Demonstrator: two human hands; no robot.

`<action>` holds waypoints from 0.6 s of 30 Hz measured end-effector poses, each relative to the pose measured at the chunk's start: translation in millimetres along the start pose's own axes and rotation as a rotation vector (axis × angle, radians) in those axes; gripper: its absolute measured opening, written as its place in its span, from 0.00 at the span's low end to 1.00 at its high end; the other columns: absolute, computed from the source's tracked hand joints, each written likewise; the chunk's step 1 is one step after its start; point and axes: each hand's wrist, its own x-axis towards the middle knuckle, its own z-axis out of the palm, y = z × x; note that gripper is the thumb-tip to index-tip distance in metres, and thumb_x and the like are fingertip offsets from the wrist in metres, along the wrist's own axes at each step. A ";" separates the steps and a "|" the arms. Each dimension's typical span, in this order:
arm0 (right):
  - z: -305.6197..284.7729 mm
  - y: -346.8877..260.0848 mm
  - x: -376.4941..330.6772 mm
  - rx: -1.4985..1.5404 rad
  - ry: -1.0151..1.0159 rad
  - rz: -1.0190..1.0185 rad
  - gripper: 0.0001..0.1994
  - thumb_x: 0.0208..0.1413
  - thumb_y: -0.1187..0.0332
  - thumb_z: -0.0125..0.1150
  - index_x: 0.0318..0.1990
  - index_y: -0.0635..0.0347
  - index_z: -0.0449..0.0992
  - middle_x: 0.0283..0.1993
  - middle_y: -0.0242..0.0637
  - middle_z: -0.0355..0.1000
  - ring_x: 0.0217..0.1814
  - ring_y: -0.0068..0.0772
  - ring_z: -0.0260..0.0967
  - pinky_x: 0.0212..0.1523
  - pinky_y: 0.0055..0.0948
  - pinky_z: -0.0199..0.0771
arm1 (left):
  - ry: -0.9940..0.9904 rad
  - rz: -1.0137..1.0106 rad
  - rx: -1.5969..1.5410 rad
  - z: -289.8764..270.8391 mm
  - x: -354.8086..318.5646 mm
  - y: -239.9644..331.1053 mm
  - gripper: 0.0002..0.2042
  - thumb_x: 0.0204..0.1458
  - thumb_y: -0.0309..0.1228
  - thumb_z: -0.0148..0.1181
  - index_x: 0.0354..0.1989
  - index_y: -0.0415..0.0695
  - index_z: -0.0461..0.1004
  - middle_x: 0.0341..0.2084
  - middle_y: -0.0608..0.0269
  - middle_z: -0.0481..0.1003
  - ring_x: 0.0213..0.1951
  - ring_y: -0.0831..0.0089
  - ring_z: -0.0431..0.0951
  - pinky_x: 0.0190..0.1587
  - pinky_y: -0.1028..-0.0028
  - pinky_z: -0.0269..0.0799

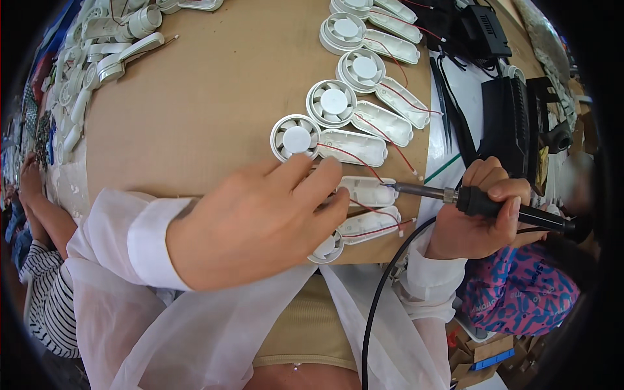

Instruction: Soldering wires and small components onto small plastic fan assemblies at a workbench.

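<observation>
My right hand (478,218) grips a soldering iron (478,200) with a black handle. Its metal tip reaches left to the open white handle shell of a small handheld fan (370,191), close to a red wire (364,166). Over that fan's head, which it hides, my left hand (260,218) is curled with fingertips and thumb at the shell's left end. Below lies another fan (370,224), partly covered by the hand. Just above are a fan (296,138) with its blades facing up and further ones, handle shells open and red wires trailing right.
More white fan parts (81,84) are heaped at the far left. Black boxy devices (507,123) with cables stand along the right side, next to a green stick (442,168). A black cord (377,292) loops down before me. At the left edge are another person's bare legs (45,205).
</observation>
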 end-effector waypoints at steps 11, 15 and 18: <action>16.0 -2.8 -10.2 -0.264 -0.080 -0.020 0.10 0.55 0.61 0.44 0.25 0.53 0.62 0.15 0.27 0.51 0.20 0.23 0.43 0.23 0.26 0.46 | -0.164 -0.067 0.057 -5.1 1.3 7.9 0.20 0.45 0.26 0.58 0.50 0.46 0.73 0.46 0.57 0.67 0.25 0.74 0.65 0.19 0.81 0.61; 16.4 1.3 -15.3 -0.280 -0.093 -0.047 0.10 0.55 0.61 0.44 0.25 0.53 0.62 0.15 0.28 0.52 0.20 0.23 0.44 0.23 0.26 0.46 | -0.157 -0.092 -0.023 0.2 0.1 7.1 0.20 0.46 0.26 0.57 0.50 0.44 0.72 0.47 0.57 0.67 0.25 0.73 0.66 0.20 0.80 0.64; 18.7 5.4 -14.5 -0.275 -0.100 -0.047 0.10 0.55 0.62 0.44 0.25 0.54 0.62 0.15 0.28 0.52 0.20 0.23 0.44 0.23 0.26 0.46 | -0.112 -0.126 -0.040 5.5 -2.2 8.1 0.20 0.46 0.26 0.57 0.51 0.43 0.72 0.47 0.56 0.67 0.26 0.73 0.67 0.21 0.79 0.66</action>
